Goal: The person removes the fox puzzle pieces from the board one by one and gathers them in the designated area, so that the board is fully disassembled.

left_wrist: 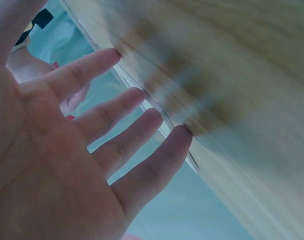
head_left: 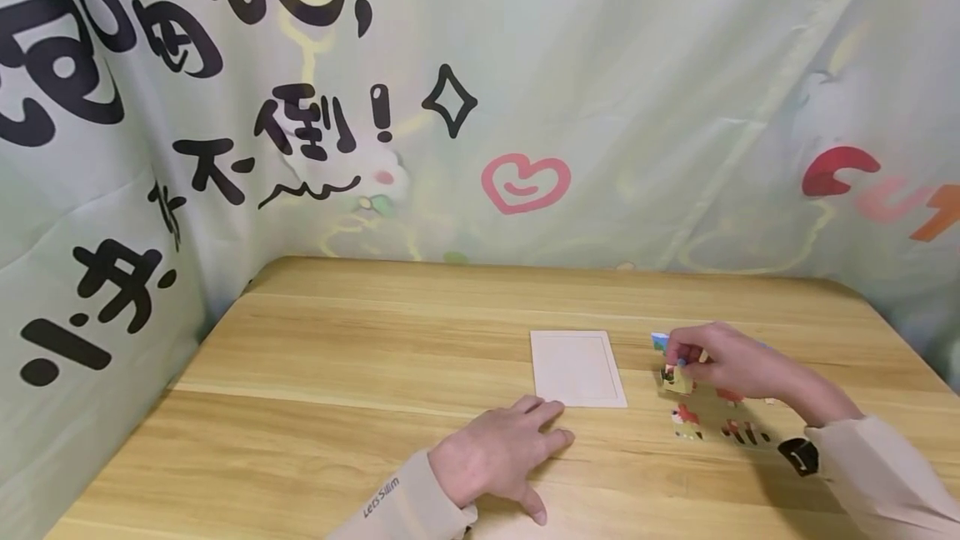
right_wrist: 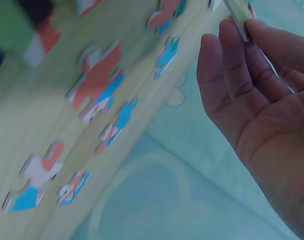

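My right hand (head_left: 735,363) pinches a jigsaw puzzle piece (head_left: 677,380) between thumb and fingers, just above the right part of the table. In the right wrist view the held piece (right_wrist: 237,19) shows tilted, mostly from its edge. Other puzzle pieces lie around and below that hand, among them a red and yellow piece (head_left: 686,422) and a red and blue one (right_wrist: 98,82); some are partly hidden by the hand. Fingers spread, my left hand (head_left: 495,452) rests on the table, fingertips by the near edge of a flat white puzzle board (head_left: 576,369), and holds nothing.
The wooden table (head_left: 360,348) has rounded far corners. Behind it and to the left hangs a pale printed curtain (head_left: 637,107). A black band (head_left: 799,457) is on the right wrist.
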Available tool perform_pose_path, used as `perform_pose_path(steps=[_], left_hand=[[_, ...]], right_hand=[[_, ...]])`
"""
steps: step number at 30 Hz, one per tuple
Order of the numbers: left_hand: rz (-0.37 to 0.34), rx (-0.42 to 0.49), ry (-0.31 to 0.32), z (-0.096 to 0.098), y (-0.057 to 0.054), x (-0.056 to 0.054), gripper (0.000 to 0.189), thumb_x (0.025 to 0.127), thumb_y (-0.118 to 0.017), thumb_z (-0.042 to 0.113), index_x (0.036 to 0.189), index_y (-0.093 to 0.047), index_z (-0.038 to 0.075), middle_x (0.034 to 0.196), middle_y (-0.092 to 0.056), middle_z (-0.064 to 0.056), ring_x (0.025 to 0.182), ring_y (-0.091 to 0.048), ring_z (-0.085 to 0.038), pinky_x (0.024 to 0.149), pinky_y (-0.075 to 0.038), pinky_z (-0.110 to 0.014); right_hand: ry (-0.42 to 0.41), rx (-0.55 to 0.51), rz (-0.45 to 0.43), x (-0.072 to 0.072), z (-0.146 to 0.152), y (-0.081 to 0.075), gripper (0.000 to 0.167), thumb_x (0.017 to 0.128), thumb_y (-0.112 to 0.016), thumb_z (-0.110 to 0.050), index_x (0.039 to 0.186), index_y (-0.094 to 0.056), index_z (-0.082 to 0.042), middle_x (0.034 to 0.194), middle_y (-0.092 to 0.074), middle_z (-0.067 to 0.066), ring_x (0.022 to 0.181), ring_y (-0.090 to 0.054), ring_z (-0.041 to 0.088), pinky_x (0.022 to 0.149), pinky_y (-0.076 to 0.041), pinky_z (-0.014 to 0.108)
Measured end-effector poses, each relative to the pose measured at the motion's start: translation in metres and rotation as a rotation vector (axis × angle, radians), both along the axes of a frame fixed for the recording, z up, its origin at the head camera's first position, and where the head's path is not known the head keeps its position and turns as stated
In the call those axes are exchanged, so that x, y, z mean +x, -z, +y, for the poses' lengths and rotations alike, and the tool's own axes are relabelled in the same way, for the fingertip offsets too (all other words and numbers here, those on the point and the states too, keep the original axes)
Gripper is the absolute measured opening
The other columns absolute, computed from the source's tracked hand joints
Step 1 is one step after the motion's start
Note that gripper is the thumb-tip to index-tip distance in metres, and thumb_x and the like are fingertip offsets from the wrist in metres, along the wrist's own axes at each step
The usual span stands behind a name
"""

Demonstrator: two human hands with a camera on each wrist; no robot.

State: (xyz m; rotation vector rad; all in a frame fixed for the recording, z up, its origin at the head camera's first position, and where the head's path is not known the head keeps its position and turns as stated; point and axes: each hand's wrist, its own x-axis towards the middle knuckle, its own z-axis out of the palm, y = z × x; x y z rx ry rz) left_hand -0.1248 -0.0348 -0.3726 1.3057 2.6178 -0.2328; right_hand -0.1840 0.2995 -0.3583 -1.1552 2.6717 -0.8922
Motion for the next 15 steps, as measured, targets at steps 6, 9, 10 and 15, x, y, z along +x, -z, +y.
perform_pose_path(steps=[6,9,10,15], left_hand=[[-0.006,-0.001,-0.002,0.000,-0.001,-0.001,0.092,0.069,-0.078,0.065,0.150,-0.050,0.030,0.161,-0.033,0.003,0.143,-0.033,-0.015,0.102,-0.047,-0.027],[-0.007,-0.001,0.000,-0.001,0.000,-0.001,0.092,0.069,-0.078,0.065,0.150,-0.050,0.029,0.161,-0.033,0.002,0.143,-0.033,-0.015,0.103,-0.046,-0.026],[-0.008,0.000,0.001,-0.001,0.000,-0.001,0.092,0.070,-0.078,0.065,0.150,-0.050,0.029,0.161,-0.033,0.002,0.143,-0.033,-0.015,0.103,-0.046,-0.026],[-0.001,0.006,0.010,-0.001,0.000,0.000,0.091,0.070,-0.079,0.065,0.149,-0.051,0.029,0.160,-0.034,0.002,0.142,-0.035,-0.016,0.102,-0.047,-0.026]], right_hand=[[0.040,0.020,-0.016,0.005,0.011,0.000,0.032,0.086,-0.065,0.017,0.090,-0.062,-0.014,0.085,-0.062,-0.013,0.072,-0.054,0.003,0.055,-0.044,0.025],[0.052,0.035,-0.019,0.008,0.016,0.001,0.030,0.086,-0.066,0.016,0.090,-0.061,-0.013,0.085,-0.060,-0.013,0.071,-0.052,0.002,0.054,-0.042,0.025],[0.052,0.037,-0.016,0.008,0.018,0.002,0.031,0.086,-0.066,0.017,0.090,-0.061,-0.013,0.085,-0.059,-0.013,0.071,-0.052,0.002,0.053,-0.043,0.025],[0.028,0.003,-0.017,0.012,0.029,0.005,0.034,0.084,-0.064,0.021,0.090,-0.063,-0.012,0.085,-0.061,-0.011,0.070,-0.055,0.005,0.052,-0.045,0.026]])
